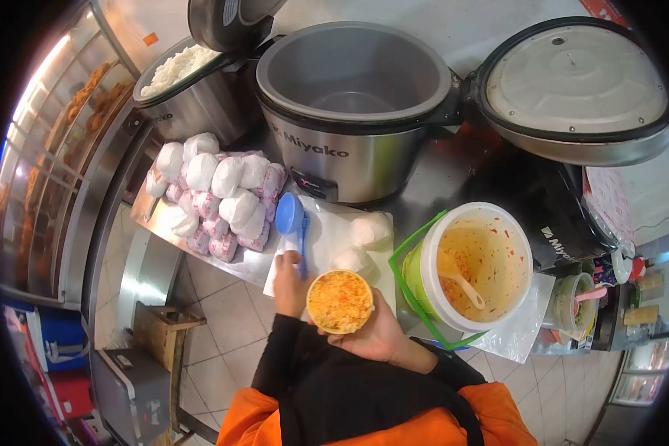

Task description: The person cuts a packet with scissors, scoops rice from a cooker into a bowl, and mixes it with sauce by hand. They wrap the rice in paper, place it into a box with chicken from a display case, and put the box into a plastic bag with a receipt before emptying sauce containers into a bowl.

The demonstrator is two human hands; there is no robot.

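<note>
My right hand (379,331) is wrapped round a round yellow cup (340,301) filled to the rim with orange-yellow rice. To its left, my left hand (290,284) has its fingers closed at the handle of a blue scoop (290,214), which lies on white paper (323,223). Two white wrapped bundles (369,230) rest on the paper just beyond the cup. At the right, a white bucket (427,297) with a green handle holds some orange rice and a cream-coloured spoon (464,290).
Many wrapped bundles (227,177) are piled at the left. Behind stands a large open cooker (349,160), beside a smaller cooker (193,111) of white rice and a raised lid (572,78). A tub (572,305) with a pink handle is at the right.
</note>
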